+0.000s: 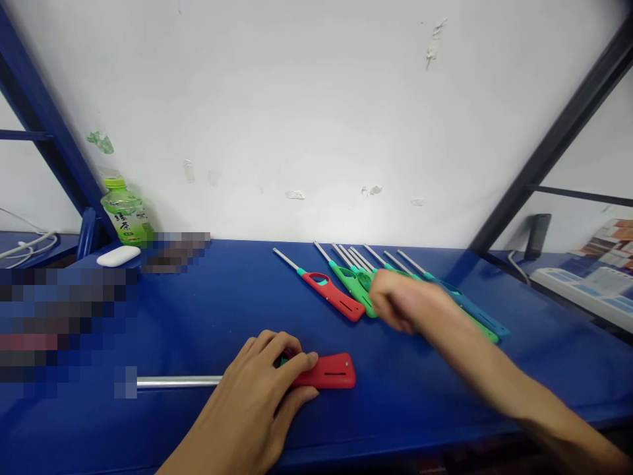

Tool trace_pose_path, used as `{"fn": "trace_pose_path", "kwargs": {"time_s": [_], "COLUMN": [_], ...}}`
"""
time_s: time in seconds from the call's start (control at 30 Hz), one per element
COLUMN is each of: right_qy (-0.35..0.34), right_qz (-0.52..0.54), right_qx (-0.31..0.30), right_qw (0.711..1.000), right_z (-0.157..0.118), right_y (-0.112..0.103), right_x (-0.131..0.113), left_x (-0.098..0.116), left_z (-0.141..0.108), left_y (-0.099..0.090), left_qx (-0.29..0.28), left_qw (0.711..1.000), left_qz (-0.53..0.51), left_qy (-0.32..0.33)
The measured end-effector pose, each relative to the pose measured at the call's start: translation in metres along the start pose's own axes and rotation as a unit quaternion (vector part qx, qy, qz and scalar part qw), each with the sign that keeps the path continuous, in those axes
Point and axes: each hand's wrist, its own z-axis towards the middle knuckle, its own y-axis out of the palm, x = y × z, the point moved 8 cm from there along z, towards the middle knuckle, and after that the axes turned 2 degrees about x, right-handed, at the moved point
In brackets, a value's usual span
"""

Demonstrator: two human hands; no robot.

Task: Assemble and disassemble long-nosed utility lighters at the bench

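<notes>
My left hand (pixel 264 396) is closed around a red long-necked gas lighter (pixel 331 371) lying flat near the front of the table, its metal tube pointing left. My right hand (pixel 398 300), smeared by motion, has curled fingers over a row of similar lighters. Whatever lies in those fingers is hidden. At the row's left end is another red lighter (pixel 336 297). Beside it rests a green lighter (pixel 353 287), with several more tubes behind my right hand. A blue lighter (pixel 475 309) forms the right end, partly covered by my forearm.
Everything rests on a blue table (pixel 222 310) against a white wall (pixel 297 119). At the back left stand a green-capped bottle (pixel 126 214) and a small white case (pixel 119 256). Pixelated patches hide the left side. Past the right frame post (pixel 529 152) lies a white power strip (pixel 586 290).
</notes>
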Motion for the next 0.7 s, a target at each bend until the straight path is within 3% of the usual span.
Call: {"fn": "trace_pose_path", "kwargs": {"time_s": [0.1,0.23,0.47,0.7], "right_qy": [-0.035,-0.017,-0.011,-0.018], "right_qz": [0.191,0.313,0.393,0.396], "right_qx": [0.038,0.011,-0.014,-0.039], "right_qw": [0.98,0.95,0.919,0.917], "right_z": [0.008,0.016,0.018,0.015], "right_y": [-0.007,0.013,0.029,0.035], "right_x": [-0.012,-0.003,0.009,0.004], "left_x": [0.0,-0.001,-0.003,-0.002], "left_z": [0.001,0.001,-0.002,0.001], "left_y": [0.0,0.001,0.003,0.002], "left_qx": [-0.001,-0.005,-0.006,-0.004], "left_qw": [1.0,1.0,1.0,1.0], "left_qz": [0.002,0.005,-0.001,-0.002], "left_qy": [-0.004,-0.004,-0.005,-0.005]}}
